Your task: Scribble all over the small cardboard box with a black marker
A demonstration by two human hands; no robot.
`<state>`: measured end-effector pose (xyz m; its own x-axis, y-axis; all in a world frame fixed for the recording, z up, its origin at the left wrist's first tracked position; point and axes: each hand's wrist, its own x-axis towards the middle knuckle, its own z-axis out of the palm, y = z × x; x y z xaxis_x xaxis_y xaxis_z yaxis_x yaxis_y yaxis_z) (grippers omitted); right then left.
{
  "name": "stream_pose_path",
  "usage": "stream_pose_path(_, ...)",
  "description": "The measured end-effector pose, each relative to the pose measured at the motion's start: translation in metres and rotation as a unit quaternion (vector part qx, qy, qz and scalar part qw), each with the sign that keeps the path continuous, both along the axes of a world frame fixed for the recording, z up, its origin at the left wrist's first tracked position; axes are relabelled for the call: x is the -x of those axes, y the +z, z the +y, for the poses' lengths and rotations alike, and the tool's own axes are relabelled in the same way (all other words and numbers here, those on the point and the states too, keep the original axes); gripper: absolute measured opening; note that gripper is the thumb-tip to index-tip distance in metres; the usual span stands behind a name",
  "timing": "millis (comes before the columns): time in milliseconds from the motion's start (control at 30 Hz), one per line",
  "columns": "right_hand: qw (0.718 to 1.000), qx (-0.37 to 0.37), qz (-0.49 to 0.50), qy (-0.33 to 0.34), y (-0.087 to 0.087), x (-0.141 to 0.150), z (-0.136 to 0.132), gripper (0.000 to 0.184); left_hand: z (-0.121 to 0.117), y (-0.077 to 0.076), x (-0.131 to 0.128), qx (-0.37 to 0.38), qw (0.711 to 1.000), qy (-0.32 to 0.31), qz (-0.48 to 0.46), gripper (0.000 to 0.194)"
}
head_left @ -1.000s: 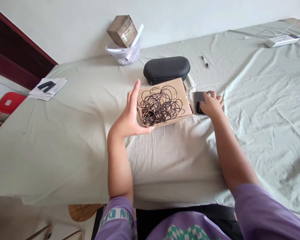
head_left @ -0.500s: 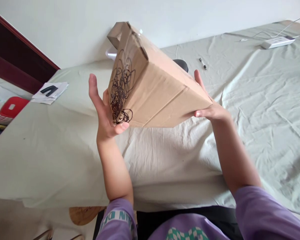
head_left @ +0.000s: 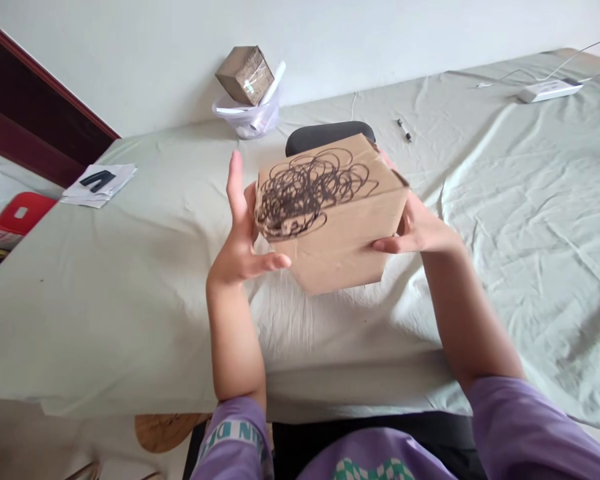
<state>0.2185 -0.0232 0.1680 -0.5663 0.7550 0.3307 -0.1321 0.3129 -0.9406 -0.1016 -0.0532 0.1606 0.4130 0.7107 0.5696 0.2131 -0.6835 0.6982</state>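
Note:
I hold a brown cardboard box [head_left: 340,233] up above the table, between both hands. Its top face is covered in black marker scribbles. My left hand [head_left: 240,233] presses against the box's left side, thumb under the edge, fingers stretched upward. My right hand [head_left: 420,230] grips the right side, thumb on the front face, fingers hidden behind the box. The box is tilted, one corner pointing down toward me.
A pale green sheet covers the table [head_left: 130,280]. Behind the box lies a black case [head_left: 325,133]. Farther back stand a clear bin with a small carton [head_left: 245,73], a marker [head_left: 405,129], a power strip [head_left: 545,90] and papers [head_left: 100,183] at left.
The box went from resting on the table to lifted in both hands. It was turned on edge half a second ago and now shows its scribbled face upward. My right hand left the phone.

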Motion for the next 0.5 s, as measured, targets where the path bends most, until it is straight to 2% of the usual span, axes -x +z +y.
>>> stream_pose_path(67,0.999,-0.029,-0.009,-0.020,0.000,0.000,0.001,0.115,-0.004,0.000,-0.001,0.016,1.000,0.008,0.011,0.143)
stream_pose_path(200,0.998,-0.016,-0.039,-0.040,0.000,-0.003,0.004,0.122,-0.009,0.001,-0.003,0.014,1.000,0.022,0.007,0.134)
stream_pose_path(367,0.996,-0.085,-0.034,-0.014,0.001,0.001,0.009,0.135,0.000,-0.007,0.003,-0.026,0.999,-0.020,-0.012,0.149)
stream_pose_path(500,0.989,-0.138,-0.049,-0.012,-0.003,0.001,0.014,0.135,0.006,-0.010,0.006,-0.048,0.998,-0.042,-0.024,0.150)
